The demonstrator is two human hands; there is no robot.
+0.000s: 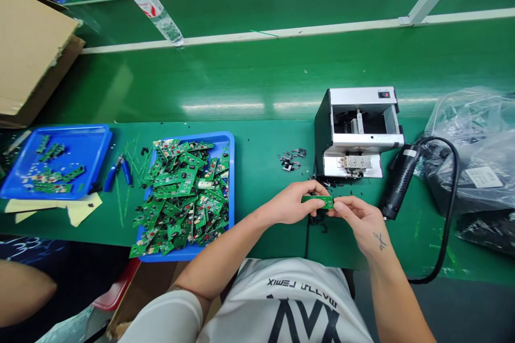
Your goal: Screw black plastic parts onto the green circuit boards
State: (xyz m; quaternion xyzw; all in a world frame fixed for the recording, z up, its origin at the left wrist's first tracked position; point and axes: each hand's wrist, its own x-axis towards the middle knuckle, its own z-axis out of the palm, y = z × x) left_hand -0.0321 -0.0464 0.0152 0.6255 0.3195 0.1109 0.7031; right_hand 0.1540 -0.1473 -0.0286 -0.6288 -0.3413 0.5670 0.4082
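A small green circuit board (328,202) is held level over the bench, in front of the silver and black machine (349,142). My left hand (295,204) is closed around its left end, thumb on top. At its right end, the thumb and fingertips of my right hand (360,220) pinch the edge; whether they hold some small part too is hidden. Left of my hands, a heap of similar circuit boards (177,182) fills a blue tray (231,187). Small black plastic parts (290,159) lie beside the machine.
A black cylindrical tool (400,182) with a thick cable (449,209) lies right of the machine, near plastic bags (475,144). Blue-handled cutters (117,172) and a second blue tray (94,163) are at left. A water bottle (155,10) stands behind. Another person's arm (24,292) shows lower left.
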